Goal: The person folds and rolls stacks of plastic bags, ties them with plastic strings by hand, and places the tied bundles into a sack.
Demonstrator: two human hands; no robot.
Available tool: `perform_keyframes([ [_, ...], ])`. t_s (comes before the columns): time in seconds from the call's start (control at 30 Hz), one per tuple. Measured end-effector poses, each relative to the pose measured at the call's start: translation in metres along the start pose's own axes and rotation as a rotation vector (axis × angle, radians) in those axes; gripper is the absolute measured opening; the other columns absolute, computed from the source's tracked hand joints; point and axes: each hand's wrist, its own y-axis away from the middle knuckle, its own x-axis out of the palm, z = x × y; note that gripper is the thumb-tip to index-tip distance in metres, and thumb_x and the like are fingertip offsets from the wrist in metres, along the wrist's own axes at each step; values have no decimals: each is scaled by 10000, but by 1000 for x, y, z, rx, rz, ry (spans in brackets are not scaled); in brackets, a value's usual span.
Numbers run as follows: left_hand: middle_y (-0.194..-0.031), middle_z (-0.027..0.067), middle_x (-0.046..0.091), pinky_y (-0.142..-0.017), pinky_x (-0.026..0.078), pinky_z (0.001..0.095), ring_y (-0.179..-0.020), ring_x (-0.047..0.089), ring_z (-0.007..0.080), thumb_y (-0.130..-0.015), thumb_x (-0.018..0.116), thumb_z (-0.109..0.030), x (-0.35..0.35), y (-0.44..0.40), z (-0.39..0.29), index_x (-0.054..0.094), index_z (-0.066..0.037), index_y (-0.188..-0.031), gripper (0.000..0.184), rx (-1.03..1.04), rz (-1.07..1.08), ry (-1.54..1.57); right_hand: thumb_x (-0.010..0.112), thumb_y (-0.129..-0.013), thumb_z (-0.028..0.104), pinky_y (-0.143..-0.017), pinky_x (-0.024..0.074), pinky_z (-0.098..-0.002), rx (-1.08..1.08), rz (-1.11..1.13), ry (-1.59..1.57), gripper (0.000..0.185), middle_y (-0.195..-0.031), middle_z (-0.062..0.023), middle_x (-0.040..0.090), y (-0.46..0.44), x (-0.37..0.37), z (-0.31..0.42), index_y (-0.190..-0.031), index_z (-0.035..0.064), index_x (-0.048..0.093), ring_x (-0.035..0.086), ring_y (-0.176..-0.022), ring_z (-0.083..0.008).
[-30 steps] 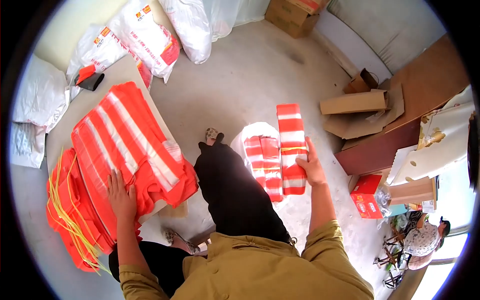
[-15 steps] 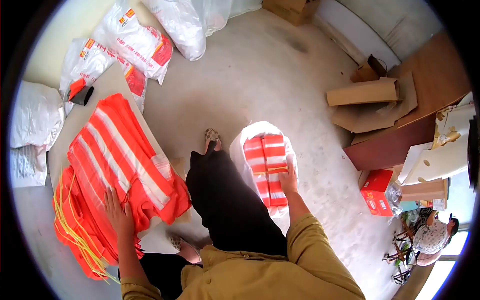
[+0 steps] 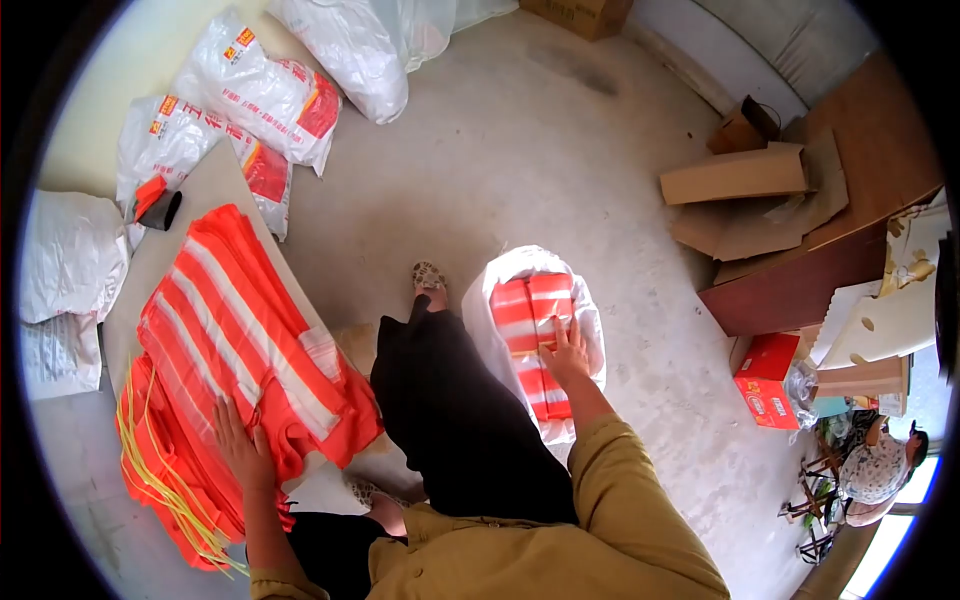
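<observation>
Both released: left grip flat on creased striped stack, right grip on oblong bundles in white sack.

Illegible red lettering on white sacks

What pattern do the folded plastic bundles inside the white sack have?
The folded plastic bundles have red-orange and white stripes, shown in the head view.

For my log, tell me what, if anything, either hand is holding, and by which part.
Nothing looks gripped: the left hand lies flat on the striped pile; the right hand is spread on a bundle in the white sack.
</observation>
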Motion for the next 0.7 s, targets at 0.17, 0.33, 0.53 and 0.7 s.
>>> perform_keyframes([
  [0.17, -1667, 152, 373, -1248, 241, 525, -1562, 296, 367, -1018, 498, -284, -4, 0, -2, 354, -83, -1623, 653, 15, 12, 3, 638, -965, 379, -1272, 176, -549, -194, -256, 117, 698, -1700, -182, 218, 14, 31, -33, -1591, 180, 403, 222, -1559, -412],
  [0.33, -1666, 156, 373, -1241, 257, 527, -1562, 296, 368, -997, 535, -247, -10, -1, -7, 370, -87, -1613, 658, -10, 16, 2, 647, -961, 318, -1265, 162, -587, -319, -326, 167, 655, -1675, -215, 249, 30, 41, -32, -1556, 136, 439, 219, -1546, -444],
  [0.53, -1666, 155, 371, -1243, 260, 527, -1559, 301, 363, -976, 567, -233, -15, -2, -15, 391, -93, -1599, 662, -35, 18, 31, 660, -966, 223, -1237, 233, -606, -501, -376, -94, 570, -1645, -215, 284, 30, 25, 22, -1499, 126, 483, 231, -1529, -457],
  [0.7, -1658, 162, 380, -1241, 258, 537, -1545, 323, 371, -966, 600, -247, -14, 0, -16, 400, -92, -1596, 679, -49, 12, 58, 590, -1009, 141, -1203, 334, -482, -835, -420, -464, 524, -1547, -233, 437, 67, -47, 128, -1505, 32, 461, 415, -1427, -439],
])
